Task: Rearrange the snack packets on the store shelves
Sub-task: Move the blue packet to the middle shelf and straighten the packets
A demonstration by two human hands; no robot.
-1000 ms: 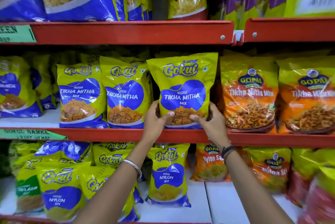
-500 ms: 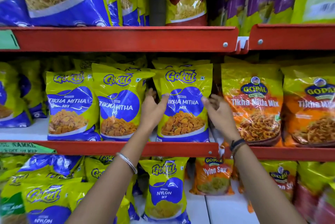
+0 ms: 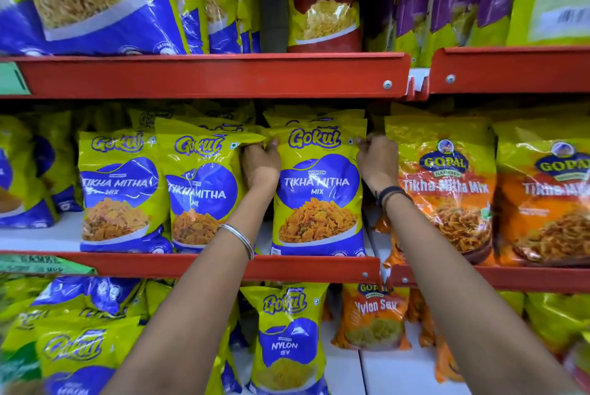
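Note:
A yellow and blue Gokul Tikha Mitha Mix packet (image 3: 319, 190) stands upright on the middle shelf (image 3: 198, 265), with more of the same packets behind it. My left hand (image 3: 260, 164) grips its upper left edge. My right hand (image 3: 376, 161) grips its upper right edge. Two more Tikha Mitha Mix packets (image 3: 199, 183) (image 3: 119, 187) stand in a row to its left.
Orange Gopal Tikha Mitha Mix packets (image 3: 447, 190) stand just right of my right hand. The upper shelf (image 3: 207, 75) holds a Nylon Chevda packet (image 3: 325, 1) and blue and purple bags. Below, Gokul Nylon Sev packets (image 3: 287, 340) and an orange Gopal Nylon Sev packet (image 3: 373, 318) stand or lean.
The packet went from being held at its bottom above the shelf lip to standing on the shelf. Both hands slid up its sides to the top corners.

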